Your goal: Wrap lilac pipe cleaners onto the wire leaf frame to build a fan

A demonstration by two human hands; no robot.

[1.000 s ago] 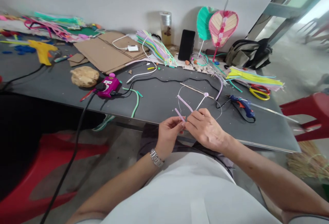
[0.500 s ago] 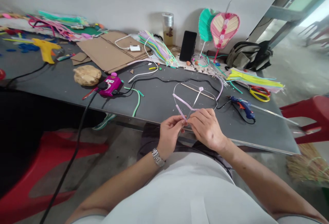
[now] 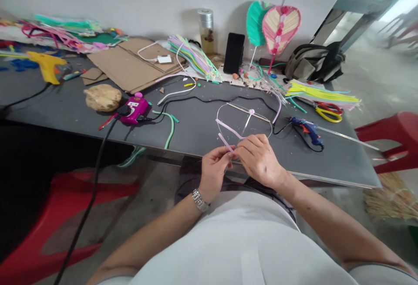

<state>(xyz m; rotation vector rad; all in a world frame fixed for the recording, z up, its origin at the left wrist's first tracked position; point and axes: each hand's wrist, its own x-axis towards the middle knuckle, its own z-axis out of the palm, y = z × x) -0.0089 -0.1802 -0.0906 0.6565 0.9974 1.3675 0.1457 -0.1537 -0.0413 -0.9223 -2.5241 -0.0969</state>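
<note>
My left hand (image 3: pixel 214 169), with a metal watch at its wrist, pinches the lower end of a light purple pipe cleaner (image 3: pixel 225 142) over the table's front edge. Against it, my right hand (image 3: pixel 257 158) has its fingers closed at the same spot, on the pipe cleaner where it meets the frame's stem. Beyond my fingers lies a round wire frame (image 3: pixel 218 111) with a thin wooden stick (image 3: pixel 243 109) across it and a small purple knot (image 3: pixel 251 112). Another purple length runs from the frame's left side to my right fingers. My fingertips hide the joint.
A blue glue gun (image 3: pixel 307 130) and yellow-red scissors (image 3: pixel 328 113) lie right. A magenta power block (image 3: pixel 135 108), a tan lump (image 3: pixel 103 98) and cardboard (image 3: pixel 127 65) are left. Behind stand a phone (image 3: pixel 234 53), a bottle (image 3: pixel 206 32) and two heart-shaped fans (image 3: pixel 281 28).
The camera view has shifted slightly, so the table's items appear a little further left and up. Both hands keep nearly the same pose at the purple pipe cleaner.
</note>
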